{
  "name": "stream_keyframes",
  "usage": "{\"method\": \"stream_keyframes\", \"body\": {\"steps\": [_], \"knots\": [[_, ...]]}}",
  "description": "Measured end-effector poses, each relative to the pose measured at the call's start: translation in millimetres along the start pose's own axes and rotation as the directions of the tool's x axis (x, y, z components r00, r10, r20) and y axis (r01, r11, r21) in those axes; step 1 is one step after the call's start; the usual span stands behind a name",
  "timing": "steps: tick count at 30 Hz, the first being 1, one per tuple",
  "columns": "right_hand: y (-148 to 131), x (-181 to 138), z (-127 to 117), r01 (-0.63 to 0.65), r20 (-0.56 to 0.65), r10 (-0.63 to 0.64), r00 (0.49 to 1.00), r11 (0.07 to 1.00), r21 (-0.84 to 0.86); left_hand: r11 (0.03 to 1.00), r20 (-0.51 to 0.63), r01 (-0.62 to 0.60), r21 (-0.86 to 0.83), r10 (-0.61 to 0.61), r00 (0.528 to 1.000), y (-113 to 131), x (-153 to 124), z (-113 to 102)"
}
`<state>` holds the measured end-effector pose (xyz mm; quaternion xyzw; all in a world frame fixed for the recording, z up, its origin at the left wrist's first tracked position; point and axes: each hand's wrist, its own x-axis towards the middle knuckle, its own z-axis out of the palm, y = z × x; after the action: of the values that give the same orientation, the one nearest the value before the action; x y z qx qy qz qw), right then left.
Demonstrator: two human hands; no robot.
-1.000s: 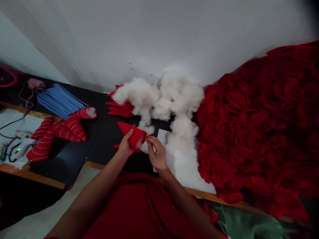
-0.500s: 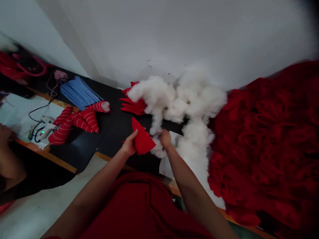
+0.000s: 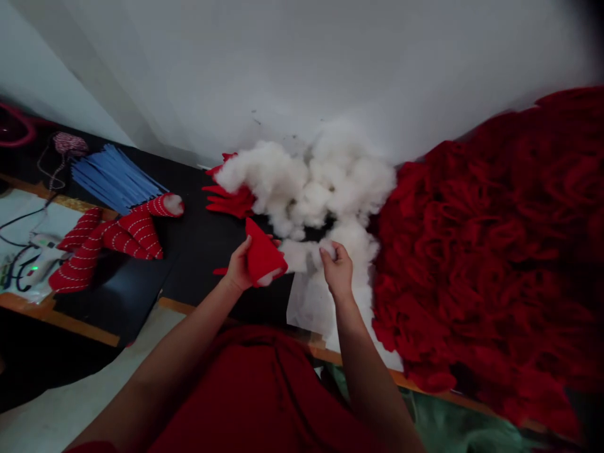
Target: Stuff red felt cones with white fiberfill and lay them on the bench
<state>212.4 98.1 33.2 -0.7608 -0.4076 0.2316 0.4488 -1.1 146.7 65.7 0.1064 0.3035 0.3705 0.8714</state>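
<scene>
Red felt cone (image 3: 264, 253): in front of and slightly left of the stuffing pile (image 3: 325, 176), point up and away from the wearer, open end facing down and right, with some white fill showing at its mouth; depth of fill inside cannot be seen. Left hand (image 3: 240, 263) grasps the cone by its left side, thumb on the near face; most of the other fingers are hidden behind the felt. Right hand (image 3: 338, 269), at the near edge of the pile, pinches a white tuft (image 3: 298, 255) between thumb and fingers; outline of the tuft merges with white behind it. Red cut pieces (image 3: 231, 201) lie partly buried under the pile's left end, count unclear. Striped stuffed pieces (image 3: 136, 236) sit well left of it, overlapping blue strips (image 3: 116, 179). Right of the pile, a red fabric heap (image 3: 481, 251) runs off frame, individual layers indistinct in the dim light.
</scene>
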Motion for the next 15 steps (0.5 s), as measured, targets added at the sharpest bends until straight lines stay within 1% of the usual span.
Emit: {"method": "stream_keyframes", "body": {"steps": [1,3,4,5,6,7,8,9,10,11,12,13,15], "knots": [[-6,-3,-2,0.000,0.029,-0.001,1.000,0.999,0.038,0.999,0.050,0.047,0.018,-0.048,0.998,-3,0,5],[-18,-6,-3,0.011,0.161,-0.029,0.987,0.994,0.110,0.987,0.118,0.149,0.061,-0.155,0.981,-10,3,16],[-24,-6,-3,0.013,0.235,-0.048,0.971,0.989,0.149,0.978,0.124,0.184,0.096,-0.195,0.973,-14,6,22],[-28,-4,-3,0.008,0.268,-0.059,0.962,0.982,0.188,0.968,0.113,0.208,0.138,-0.224,0.968,-17,10,27],[-31,-1,-4,0.002,0.232,-0.056,0.971,0.974,0.227,0.957,0.094,0.230,0.175,-0.249,0.964,-20,14,31],[-32,3,-7,-0.001,0.127,-0.035,0.991,0.963,0.270,0.948,0.076,0.251,0.195,-0.269,0.960,-22,17,35],[-32,8,-11,-0.001,-0.020,0.008,1.000,0.947,0.321,0.943,0.060,0.271,0.193,-0.287,0.956,-23,21,38],[-31,12,-17,0.006,-0.175,0.065,0.982,0.926,0.377,0.944,0.046,0.286,0.167,-0.297,0.954,-23,24,40],[-30,14,-24,0.026,-0.303,0.112,0.946,0.908,0.418,0.950,0.034,0.289,0.120,-0.295,0.955,-22,26,41],[-29,13,-33,0.050,-0.387,0.134,0.912,0.901,0.430,0.960,0.023,0.274,0.063,-0.275,0.961,-20,27,42],[-28,9,-41,0.068,-0.424,0.125,0.897,0.908,0.414,0.971,0.009,0.240,0.008,-0.240,0.971,-19,28,42],[-30,1,-48,0.078,-0.426,0.090,0.900,0.929,0.362,0.980,-0.008,0.196,-0.038,-0.197,0.980,-17,29,42],[-36,-23,-55,0.066,-0.369,0.015,0.929,0.977,0.205,0.987,-0.024,0.117,-0.108,-0.121,0.992,-16,30,44]]}}
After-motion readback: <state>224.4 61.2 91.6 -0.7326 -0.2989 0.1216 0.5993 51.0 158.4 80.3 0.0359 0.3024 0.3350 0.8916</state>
